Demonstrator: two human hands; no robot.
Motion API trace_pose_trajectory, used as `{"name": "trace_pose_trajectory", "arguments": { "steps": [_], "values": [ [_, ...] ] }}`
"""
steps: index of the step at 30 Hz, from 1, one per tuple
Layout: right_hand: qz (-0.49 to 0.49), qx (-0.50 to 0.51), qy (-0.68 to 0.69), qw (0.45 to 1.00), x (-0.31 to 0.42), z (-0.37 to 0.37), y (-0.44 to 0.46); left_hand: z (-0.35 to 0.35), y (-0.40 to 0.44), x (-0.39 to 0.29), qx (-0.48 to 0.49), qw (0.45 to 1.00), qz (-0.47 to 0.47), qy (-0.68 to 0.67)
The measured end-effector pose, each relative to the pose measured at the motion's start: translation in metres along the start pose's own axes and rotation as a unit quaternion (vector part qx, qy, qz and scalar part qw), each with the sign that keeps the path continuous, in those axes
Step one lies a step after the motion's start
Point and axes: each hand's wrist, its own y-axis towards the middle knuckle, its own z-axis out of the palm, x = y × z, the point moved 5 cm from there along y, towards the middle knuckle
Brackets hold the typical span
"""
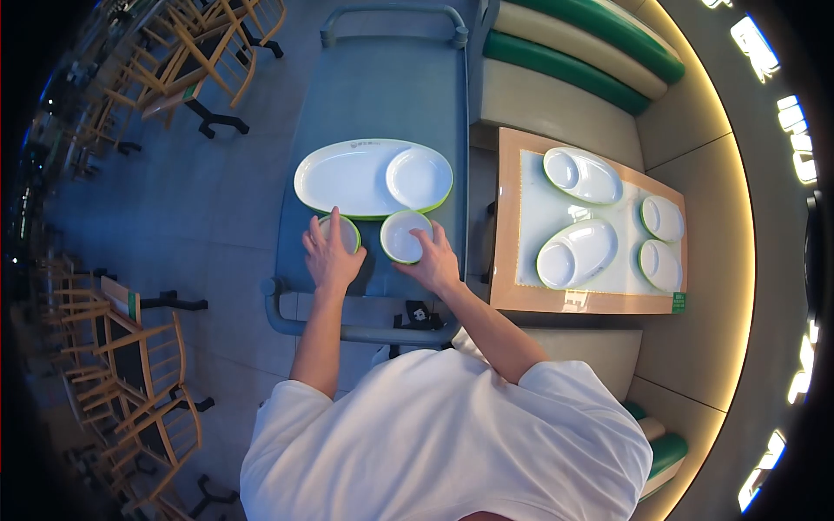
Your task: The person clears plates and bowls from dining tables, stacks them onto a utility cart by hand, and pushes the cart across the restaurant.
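Observation:
A large oval divided plate [347,178], white inside with a green outer edge, rests on the blue-grey cart [382,87]. Just below it in the view are two small white bowls with green outsides. My left hand [332,256] grips the left bowl [349,233] from above, fingers bent over its rim and covering much of it. At the right bowl [401,236], my right hand [434,259] holds the near right side, with fingertips inside the rim. Both bowls are close to the plate's near edge.
To the right, a wood-edged table [508,217] bears two divided oval plates [599,178] and two small bowls [662,217]. A padded bench [556,104] stands behind it. Wooden chairs [156,347] fill the left side. A dark item [420,315] lies by the cart's near handle.

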Motion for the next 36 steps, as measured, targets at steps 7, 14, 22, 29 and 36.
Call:
{"name": "trace_pose_trajectory", "arguments": {
  "steps": [7, 14, 22, 29, 36],
  "values": [
    [0.003, -0.04, 0.078, 0.996, -0.003, -0.003, 0.002, 0.006, 0.018, -0.01, 0.003, 1.0, -0.008, 0.01],
    [0.026, -0.011, 0.051, 0.998, -0.005, -0.011, 0.033, 0.001, 0.035, -0.026, -0.011, 1.0, -0.016, -0.001],
    [-0.014, -0.092, 0.051, 0.994, -0.021, -0.007, 0.065, 0.006, 0.069, -0.042, -0.02, 1.0, -0.002, -0.021],
    [-0.047, -0.112, 0.044, 0.992, -0.029, -0.009, 0.069, 0.009, 0.114, -0.058, -0.038, 0.999, -0.012, -0.027],
    [-0.041, -0.102, 0.05, 0.993, -0.034, -0.001, 0.067, 0.02, 0.166, -0.081, -0.023, 0.999, -0.036, -0.023]
  ]
}}
